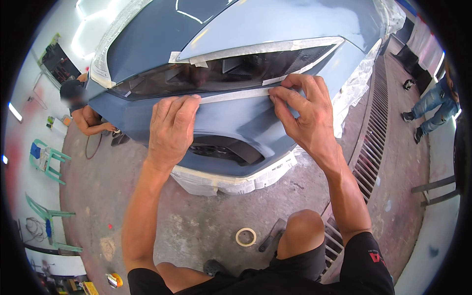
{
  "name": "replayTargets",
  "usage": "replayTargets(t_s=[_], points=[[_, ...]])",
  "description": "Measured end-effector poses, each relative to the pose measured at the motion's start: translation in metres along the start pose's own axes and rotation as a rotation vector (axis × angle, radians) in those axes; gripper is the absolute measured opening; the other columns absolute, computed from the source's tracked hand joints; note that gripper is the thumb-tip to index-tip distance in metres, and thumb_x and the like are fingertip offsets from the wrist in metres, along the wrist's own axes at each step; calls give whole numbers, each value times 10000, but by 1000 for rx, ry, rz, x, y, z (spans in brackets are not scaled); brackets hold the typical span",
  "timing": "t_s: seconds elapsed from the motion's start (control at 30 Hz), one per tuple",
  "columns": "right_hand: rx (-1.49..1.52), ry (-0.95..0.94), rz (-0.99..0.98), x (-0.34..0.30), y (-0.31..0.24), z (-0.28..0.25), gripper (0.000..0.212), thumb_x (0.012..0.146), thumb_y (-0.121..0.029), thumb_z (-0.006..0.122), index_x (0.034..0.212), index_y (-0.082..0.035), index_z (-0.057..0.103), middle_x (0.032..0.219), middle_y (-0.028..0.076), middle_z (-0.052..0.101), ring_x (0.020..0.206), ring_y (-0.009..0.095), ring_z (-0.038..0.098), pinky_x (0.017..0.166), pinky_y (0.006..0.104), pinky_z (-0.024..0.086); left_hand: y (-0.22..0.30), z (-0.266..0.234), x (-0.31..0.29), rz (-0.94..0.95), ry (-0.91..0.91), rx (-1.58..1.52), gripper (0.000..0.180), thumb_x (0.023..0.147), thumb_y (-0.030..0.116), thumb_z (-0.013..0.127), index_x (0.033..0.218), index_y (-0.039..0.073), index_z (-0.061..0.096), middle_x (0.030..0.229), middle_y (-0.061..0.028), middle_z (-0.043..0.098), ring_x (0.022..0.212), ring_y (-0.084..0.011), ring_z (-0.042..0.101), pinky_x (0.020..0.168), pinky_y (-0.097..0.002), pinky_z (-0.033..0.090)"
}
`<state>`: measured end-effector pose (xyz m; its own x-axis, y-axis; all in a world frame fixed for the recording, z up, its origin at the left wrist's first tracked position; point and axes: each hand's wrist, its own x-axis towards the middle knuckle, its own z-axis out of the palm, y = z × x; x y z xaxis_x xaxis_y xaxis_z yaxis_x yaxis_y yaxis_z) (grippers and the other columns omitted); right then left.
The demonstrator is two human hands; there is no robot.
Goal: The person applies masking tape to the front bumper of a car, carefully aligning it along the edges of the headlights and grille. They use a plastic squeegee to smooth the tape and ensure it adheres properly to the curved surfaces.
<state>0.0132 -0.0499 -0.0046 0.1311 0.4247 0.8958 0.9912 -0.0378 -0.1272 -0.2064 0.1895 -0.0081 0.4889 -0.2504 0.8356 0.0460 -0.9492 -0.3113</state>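
A strip of pale masking tape (235, 96) is stretched between my hands, just below the dark headlight (221, 71) of a grey-blue car. My left hand (173, 129) pinches its left end, fingertips together. With thumb and index finger, my right hand (306, 105) pinches the right end by the headlight's lower edge. Tape borders (265, 47) run along the headlight's upper edge and part of its lower right edge. Below the strip lies the grey-blue bumper (221, 118) with a dark vent (221, 151). Whether the strip touches the bumper, I cannot tell.
A roll of tape (246, 237) lies on the concrete floor near my knee, beside a dark flat tool (272, 236). Masking paper (241, 186) hangs under the bumper. A floor grate (371, 147) runs along the right. A person crouches (86, 110) at left; another stands (435, 105) far right. Green chairs (49, 160) stand left.
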Motion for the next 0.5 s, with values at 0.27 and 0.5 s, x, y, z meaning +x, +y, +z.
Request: replayTargets(t_s=[0.27, 0.5], points=[[17, 26, -6, -1, 3, 2, 183, 900, -78, 907, 1080, -109, 898, 1116, 27, 710, 1004, 247, 647, 885, 406, 538, 1, -2, 0, -1, -8, 14, 506, 920, -108, 863, 1330, 75, 629, 1198, -75, 818, 1056, -298, 737, 918, -437, 565], [-18, 14, -8, 4, 0, 0, 243, 907, -33, 900, 1142, -90, 900, 1096, 50, 722, 999, 233, 654, 860, 388, 571, -1, 0, 6, -39, 1, 0, 447, 923, -104, 862, 1288, 62, 666, 1187, -71, 815, 1049, -288, 737, 913, -420, 581]])
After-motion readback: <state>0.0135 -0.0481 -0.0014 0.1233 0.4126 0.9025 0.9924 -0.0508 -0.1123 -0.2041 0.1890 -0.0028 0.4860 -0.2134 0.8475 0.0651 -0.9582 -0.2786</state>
